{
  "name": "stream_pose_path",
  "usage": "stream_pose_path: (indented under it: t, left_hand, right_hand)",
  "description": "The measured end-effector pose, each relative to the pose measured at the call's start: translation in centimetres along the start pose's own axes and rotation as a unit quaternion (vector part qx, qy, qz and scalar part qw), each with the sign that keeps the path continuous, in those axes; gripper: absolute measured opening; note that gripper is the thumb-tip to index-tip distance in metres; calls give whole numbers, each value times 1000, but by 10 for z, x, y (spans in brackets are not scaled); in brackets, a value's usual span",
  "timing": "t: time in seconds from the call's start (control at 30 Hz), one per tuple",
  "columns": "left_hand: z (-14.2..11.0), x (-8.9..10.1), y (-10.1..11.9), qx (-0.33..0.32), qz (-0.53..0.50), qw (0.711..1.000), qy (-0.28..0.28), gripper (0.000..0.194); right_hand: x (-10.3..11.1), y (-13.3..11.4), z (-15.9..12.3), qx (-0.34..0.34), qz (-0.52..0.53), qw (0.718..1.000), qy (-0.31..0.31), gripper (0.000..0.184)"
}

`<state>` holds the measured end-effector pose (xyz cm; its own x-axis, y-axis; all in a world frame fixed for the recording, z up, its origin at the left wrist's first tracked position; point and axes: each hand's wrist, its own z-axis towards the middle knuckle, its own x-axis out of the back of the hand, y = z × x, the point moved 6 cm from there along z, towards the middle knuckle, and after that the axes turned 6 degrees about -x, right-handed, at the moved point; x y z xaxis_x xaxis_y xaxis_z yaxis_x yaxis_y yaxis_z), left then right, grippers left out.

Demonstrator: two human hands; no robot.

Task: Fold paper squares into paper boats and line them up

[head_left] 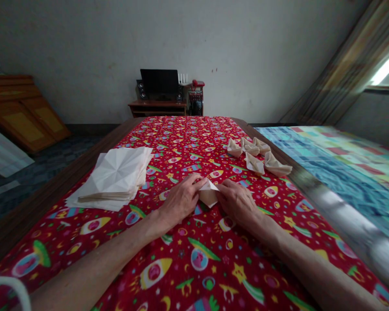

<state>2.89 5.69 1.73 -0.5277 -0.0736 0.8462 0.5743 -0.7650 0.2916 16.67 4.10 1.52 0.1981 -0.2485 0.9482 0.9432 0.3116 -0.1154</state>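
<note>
Folded white paper (208, 197) was pinched at its two sides, low over the red rocket-print tablecloth (188, 142): left hand (183, 194) clamped on one corner, right hand (238, 199) on the other. I judged that even, gentle tension would keep its creases crisp.

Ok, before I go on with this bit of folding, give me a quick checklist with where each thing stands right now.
1. Left hand on the small paper piece: ok, fingers at its left side.
2. Right hand on it too: ok, fingers at its right corner.
3. Creases sharp and even: cannot tell, fingers cover part of it.
4. Folded pieces out of the way: ok, five sit apart, beyond the right hand.
5. Paper stack squared up: not ok, its sheets are offset at the edges.
</note>
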Motion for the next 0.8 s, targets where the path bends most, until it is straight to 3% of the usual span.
stream_pose_path:
  t: [0.2,0.33,0.5,0.73,0.8]
  left_hand:
    - [12,-4,-7,15,3,1000,-3,21]
    - [13,-6,-5,16,16,1000,-7,20]
    - [11,-11,-8,40,28,998,-30,21]
    - [9,-15,-15,25,16,999,-34,26]
    - [7,-13,-13,-1,14,999,-48,30]
  right_hand:
    - [6,-8,3,-18,-20,1000,-14,18]
    - [8,-9,10,-41,-17,999,-10,23]
    - [-3,-1,20,-85,-42,995,-13,18]
    - [-6,-1,16,-56,-19,998,-19,22]
    - [-5,-3,12,-19,-37,999,-28,23]
